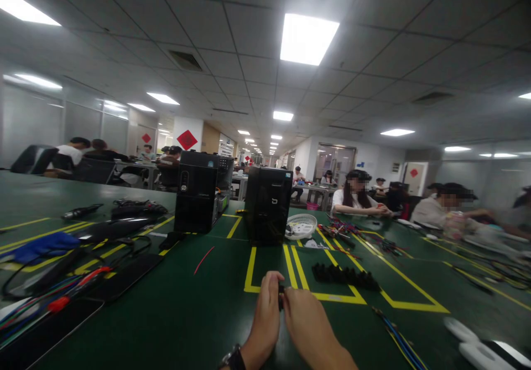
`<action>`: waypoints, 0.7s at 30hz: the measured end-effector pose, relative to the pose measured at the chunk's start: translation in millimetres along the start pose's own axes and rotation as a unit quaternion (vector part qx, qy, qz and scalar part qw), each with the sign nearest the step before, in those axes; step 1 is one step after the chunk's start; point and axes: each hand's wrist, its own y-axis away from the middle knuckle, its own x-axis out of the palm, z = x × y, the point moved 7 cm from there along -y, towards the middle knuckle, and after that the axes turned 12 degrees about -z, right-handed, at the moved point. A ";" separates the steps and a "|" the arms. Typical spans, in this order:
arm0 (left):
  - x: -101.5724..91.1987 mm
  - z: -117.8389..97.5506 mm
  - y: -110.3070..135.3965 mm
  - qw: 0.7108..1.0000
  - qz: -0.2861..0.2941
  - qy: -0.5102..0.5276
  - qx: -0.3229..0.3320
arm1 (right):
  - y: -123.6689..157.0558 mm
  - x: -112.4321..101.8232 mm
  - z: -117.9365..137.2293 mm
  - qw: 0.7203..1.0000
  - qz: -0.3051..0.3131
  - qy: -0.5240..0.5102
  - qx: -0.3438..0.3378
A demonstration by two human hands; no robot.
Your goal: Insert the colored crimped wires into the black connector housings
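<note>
My left hand (pixel 265 312) and my right hand (pixel 305 320) meet low in the middle of the view, over the green table (pixel 199 314). Both are closed in a pinch around a small black part (pixel 281 297) held between their fingertips. A watch sits on my left wrist. Just beyond my hands, inside a yellow marked box, lies a row of small black parts (pixel 344 276). What the black part is I cannot make out.
Two black computer towers (pixel 198 198) (pixel 267 204) stand behind the yellow lines. A white basket (pixel 301 226) sits to their right. Cables, a blue glove (pixel 43 246) and dark panels lie at the left. Other people sit at the right and in the background.
</note>
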 end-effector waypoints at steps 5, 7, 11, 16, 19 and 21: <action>-0.4 8.5 -3.6 0.999 0.022 0.011 -0.022 | -1.6 -6.9 1.5 0.999 -0.015 -0.016 -0.028; 3.3 7.4 -2.7 0.999 0.039 0.009 -0.020 | -2.7 -10.2 -2.0 0.999 -0.009 -0.021 -0.025; 6.9 -0.4 0.6 1.000 0.027 -0.013 0.005 | -1.6 -10.9 -3.9 1.000 -0.012 -0.009 -0.005; 6.2 -4.9 7.1 0.994 0.079 -0.070 0.011 | 3.2 -4.8 -4.7 1.000 0.001 0.013 -0.015; 9.5 -7.6 12.0 0.989 0.103 -0.097 0.034 | 5.7 -6.4 -9.0 0.999 0.002 0.024 -0.024; 13.1 -6.2 14.8 0.989 0.095 -0.106 0.035 | 8.1 -6.2 -10.7 0.999 0.001 0.030 -0.012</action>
